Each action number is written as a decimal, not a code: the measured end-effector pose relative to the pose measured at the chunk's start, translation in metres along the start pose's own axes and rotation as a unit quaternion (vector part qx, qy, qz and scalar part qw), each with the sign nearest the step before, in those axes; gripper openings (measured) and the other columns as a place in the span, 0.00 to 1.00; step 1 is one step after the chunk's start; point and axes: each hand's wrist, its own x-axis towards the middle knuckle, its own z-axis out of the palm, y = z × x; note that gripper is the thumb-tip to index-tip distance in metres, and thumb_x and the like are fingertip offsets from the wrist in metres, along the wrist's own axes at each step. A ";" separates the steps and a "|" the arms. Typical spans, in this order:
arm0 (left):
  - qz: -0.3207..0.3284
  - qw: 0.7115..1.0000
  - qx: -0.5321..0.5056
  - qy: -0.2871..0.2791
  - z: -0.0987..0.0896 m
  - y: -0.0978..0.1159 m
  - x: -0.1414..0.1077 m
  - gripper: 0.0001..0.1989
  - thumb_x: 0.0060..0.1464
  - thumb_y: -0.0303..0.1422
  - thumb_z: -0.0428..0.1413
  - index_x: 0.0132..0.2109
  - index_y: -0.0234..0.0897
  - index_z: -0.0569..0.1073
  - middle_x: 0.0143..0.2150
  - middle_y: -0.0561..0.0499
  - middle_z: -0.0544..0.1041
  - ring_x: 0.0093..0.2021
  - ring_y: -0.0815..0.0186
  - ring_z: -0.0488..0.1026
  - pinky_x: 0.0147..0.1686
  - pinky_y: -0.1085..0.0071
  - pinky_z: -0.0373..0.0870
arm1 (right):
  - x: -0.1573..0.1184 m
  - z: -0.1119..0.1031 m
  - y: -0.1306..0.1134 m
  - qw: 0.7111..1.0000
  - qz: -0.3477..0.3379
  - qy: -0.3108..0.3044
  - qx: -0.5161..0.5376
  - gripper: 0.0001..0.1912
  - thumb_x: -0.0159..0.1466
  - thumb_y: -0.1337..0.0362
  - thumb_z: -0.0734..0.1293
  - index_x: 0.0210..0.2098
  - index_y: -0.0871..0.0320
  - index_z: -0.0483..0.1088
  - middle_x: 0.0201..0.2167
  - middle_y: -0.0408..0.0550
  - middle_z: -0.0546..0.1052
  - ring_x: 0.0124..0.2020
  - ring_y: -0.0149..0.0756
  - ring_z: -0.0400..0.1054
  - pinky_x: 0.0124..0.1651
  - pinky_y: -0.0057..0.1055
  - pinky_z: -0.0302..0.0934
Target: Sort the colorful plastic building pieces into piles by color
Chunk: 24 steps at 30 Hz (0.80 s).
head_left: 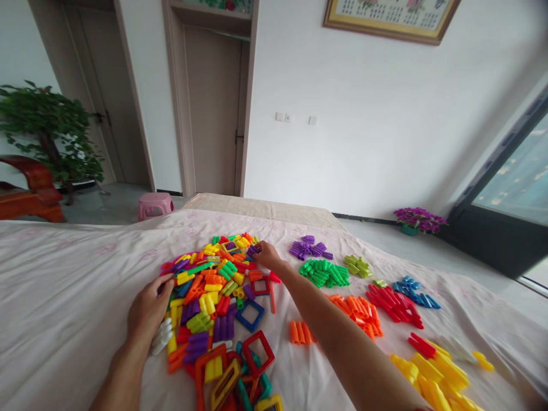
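A mixed heap of plastic building pieces (209, 285), mostly short joined tubes in many colours, lies on the cloth in front of me. My left hand (148, 305) is at the heap's left edge, its fingers curled around a dark purple building piece (161, 289) that is partly hidden. At the far right edge of the heap, my right hand (269, 255) pinches a purple building piece (253, 250). White tube pieces (161, 337) lie beside my left wrist. Square frames, among them a blue frame (250, 315) and a red frame (258, 354), lie at the heap's near right side.
Single-colour piles lie to the right: purple (308, 248), green (324, 273), lime (358, 266), blue (415, 292), red (394, 304), orange (357, 313) and yellow (432, 377). A pale floral cloth (107, 274) covers the surface. Beyond it stands a pink stool (154, 204).
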 end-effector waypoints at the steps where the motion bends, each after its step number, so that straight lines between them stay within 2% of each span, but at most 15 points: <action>1: -0.005 1.000 0.001 -0.006 0.000 0.000 0.000 0.26 0.59 0.48 0.46 0.55 0.40 0.76 0.52 0.42 0.79 0.50 0.51 0.75 0.45 0.63 0.69 | -0.001 -0.003 0.004 1.000 0.011 0.009 0.004 0.21 0.58 0.60 0.70 0.50 0.58 0.74 0.43 0.48 0.80 0.42 0.36 0.74 0.38 0.24 0.61; 5: -0.020 1.000 0.017 -0.016 -0.001 -0.001 0.001 0.28 0.59 0.51 0.44 0.55 0.41 0.76 0.50 0.41 0.79 0.49 0.48 0.75 0.43 0.60 0.69 | -0.008 -0.035 0.035 0.996 0.071 0.051 -0.002 0.19 0.58 0.62 0.69 0.48 0.58 0.75 0.40 0.46 0.81 0.40 0.36 0.74 0.36 0.24 0.61; 11: -0.012 1.000 0.017 -0.020 0.001 -0.006 0.005 0.29 0.59 0.51 0.44 0.56 0.41 0.76 0.49 0.40 0.80 0.47 0.48 0.75 0.42 0.60 0.69 | -0.026 -0.108 0.090 0.976 0.166 0.123 -0.063 0.21 0.60 0.63 0.67 0.52 0.58 0.73 0.46 0.55 0.79 0.48 0.44 0.73 0.44 0.31 0.62; 15: -0.008 1.000 0.019 -0.006 0.001 -0.003 0.003 0.28 0.59 0.50 0.44 0.55 0.41 0.76 0.50 0.41 0.79 0.48 0.48 0.76 0.42 0.60 0.69 | -0.032 -0.136 0.102 0.963 0.200 0.153 -0.097 0.24 0.62 0.63 0.64 0.57 0.61 0.70 0.52 0.62 0.76 0.53 0.51 0.70 0.49 0.38 0.61; 17: -0.012 1.000 0.018 -0.005 0.001 0.000 0.002 0.27 0.59 0.50 0.44 0.55 0.41 0.76 0.51 0.41 0.79 0.48 0.48 0.75 0.43 0.60 0.69 | -0.032 -0.136 0.095 0.962 0.186 0.163 -0.113 0.24 0.63 0.64 0.62 0.59 0.60 0.68 0.55 0.63 0.73 0.57 0.51 0.67 0.52 0.39 0.60; 19: -0.013 1.000 0.015 -0.008 0.000 0.001 0.001 0.27 0.59 0.49 0.44 0.56 0.41 0.76 0.51 0.41 0.79 0.50 0.48 0.75 0.44 0.60 0.69 | -0.028 -0.125 0.079 0.970 0.149 0.151 -0.120 0.23 0.64 0.66 0.61 0.58 0.57 0.69 0.57 0.58 0.73 0.58 0.48 0.66 0.53 0.37 0.60; 24: -0.014 1.000 -0.001 -0.006 -0.001 0.001 0.000 0.27 0.58 0.50 0.46 0.55 0.42 0.77 0.49 0.43 0.80 0.48 0.50 0.76 0.43 0.62 0.69 | -0.002 -0.061 0.005 0.994 -0.016 0.041 -0.102 0.18 0.65 0.64 0.63 0.53 0.50 0.74 0.52 0.44 0.78 0.54 0.39 0.69 0.51 0.30 0.62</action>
